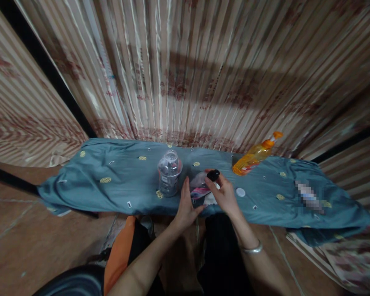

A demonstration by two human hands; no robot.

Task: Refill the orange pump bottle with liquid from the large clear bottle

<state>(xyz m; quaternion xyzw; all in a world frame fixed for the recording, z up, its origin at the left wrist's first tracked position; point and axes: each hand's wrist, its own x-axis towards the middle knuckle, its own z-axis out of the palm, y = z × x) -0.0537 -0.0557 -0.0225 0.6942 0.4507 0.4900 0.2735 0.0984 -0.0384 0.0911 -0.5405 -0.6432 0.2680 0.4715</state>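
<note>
1. Striped, glossy beige curtain fabric with reddish print (203,70), hanging in folds across the whole background; dark vertical gap at far left.
2. Reddish-brown tiled floor (33,230) below, with pale grout lines.
3. Teal-blue crumpled cloth with small yellow oval motifs (117,181), draped over a low, long surface running left to right, edges hanging down at both ends.
4. Orange plastic squeeze bottle with orange nozzle (255,155), lying on its side on the cloth, well right of the hands, long axis tilted, nozzle pointing up and to the right toward the curtain.
5. Clear, ribbed plastic bottle (169,172), standing upright on the cloth just left of the hands, mouth open toward the top.
6. Left hand (185,207), fingers straight and together, pressed against the left side of a small translucent pouch with pink and white print (200,187); pouch at the cloth's near edge, between both hands, long axis leaning up and to the right.
7. Right hand (225,193), silver bangle on the wrist, fingers curled, pinching a small black round cap (213,175) at the pouch's upper end.
8. Small white round lid (240,192), flat on the cloth, just right of the right hand.
</note>
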